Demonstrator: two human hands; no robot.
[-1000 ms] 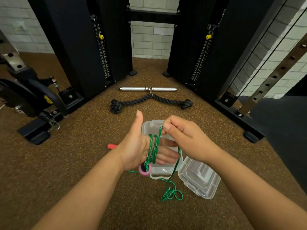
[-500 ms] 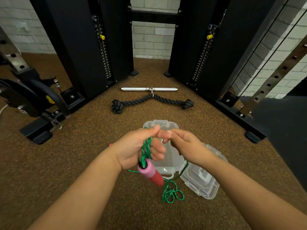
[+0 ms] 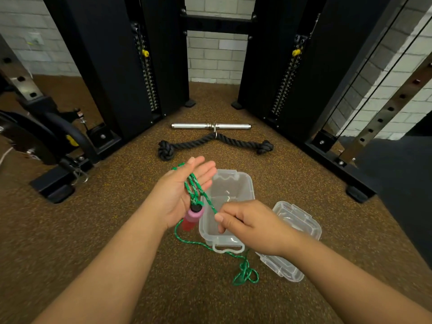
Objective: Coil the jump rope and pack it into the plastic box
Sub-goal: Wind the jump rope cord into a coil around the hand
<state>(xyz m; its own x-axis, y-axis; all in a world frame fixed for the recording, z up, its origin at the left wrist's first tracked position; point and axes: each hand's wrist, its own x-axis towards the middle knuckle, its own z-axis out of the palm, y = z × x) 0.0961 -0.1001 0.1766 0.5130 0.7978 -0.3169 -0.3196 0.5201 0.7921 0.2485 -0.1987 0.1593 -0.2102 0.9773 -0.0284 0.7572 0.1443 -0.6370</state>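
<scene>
My left hand [image 3: 184, 190] is held palm up with straight fingers, and several turns of the green jump rope [image 3: 194, 187] lie wound across it. The rope's pink and red handle [image 3: 192, 218] hangs at the heel of that palm. My right hand [image 3: 245, 224] pinches the green cord just right of the coil, over the clear plastic box [image 3: 247, 185] that sits open on the floor. From the handle the cord runs down under the box's front handle to a loose tangle [image 3: 245, 274] on the floor.
The box's clear lid [image 3: 294, 232] lies on the floor right of the box. A black rope attachment [image 3: 215, 143] and a metal bar [image 3: 210, 125] lie further ahead. Black weight machine columns [image 3: 131, 66] stand left and right, with a bike-like machine [image 3: 46, 141] at far left.
My left hand has uncurled from around the coil and now lies flat, palm up. My right hand has dropped from the coil's top down to the right, drawing a strand of cord out.
</scene>
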